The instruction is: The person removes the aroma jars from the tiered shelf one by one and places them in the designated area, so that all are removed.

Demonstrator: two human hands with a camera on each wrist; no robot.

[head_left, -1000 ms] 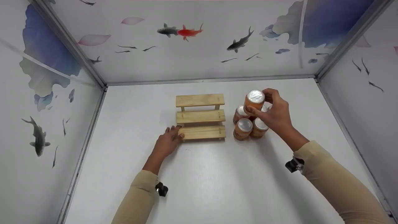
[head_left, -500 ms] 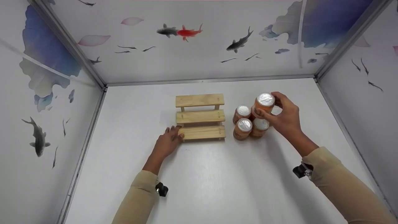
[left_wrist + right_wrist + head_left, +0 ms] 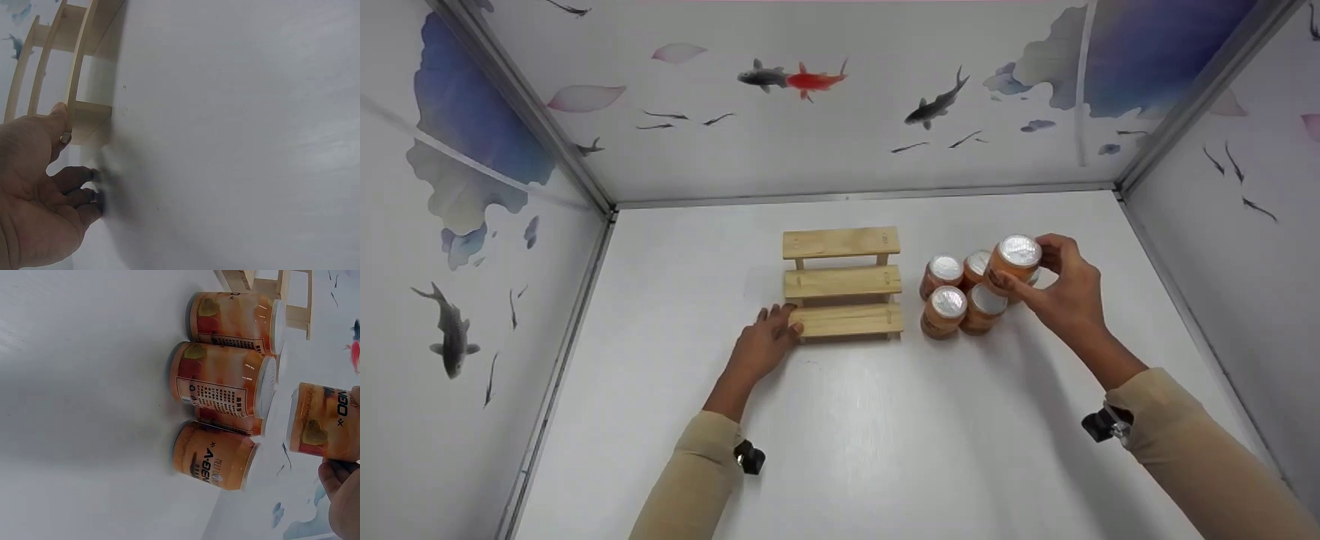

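My right hand (image 3: 1069, 292) grips an orange-labelled can (image 3: 1011, 264) with a silver top, fingers and thumb around its sides. In the right wrist view, this can (image 3: 323, 422) hangs above the standing cans (image 3: 222, 379), a gap between them. The standing cans (image 3: 943, 319), of the same orange kind, form a tight cluster right of a three-step wooden rack (image 3: 844, 283). At the rack's left end, my left hand (image 3: 761, 345) pinches the lowest step. In the left wrist view, the thumb (image 3: 59, 115) lies on the step's edge, while other fingers curl near the table.
A white table (image 3: 855, 435) carries everything. White panels printed with fish, such as the back panel (image 3: 855, 150), enclose it on the back and both sides. Metal strips run along the table's edges. Each sleeve cuff bears a small black camera (image 3: 750, 457).
My right hand has moved right and slightly toward me with the can, passing over the cluster and uncovering a can at the back. The left hand keeps its hold on the rack.
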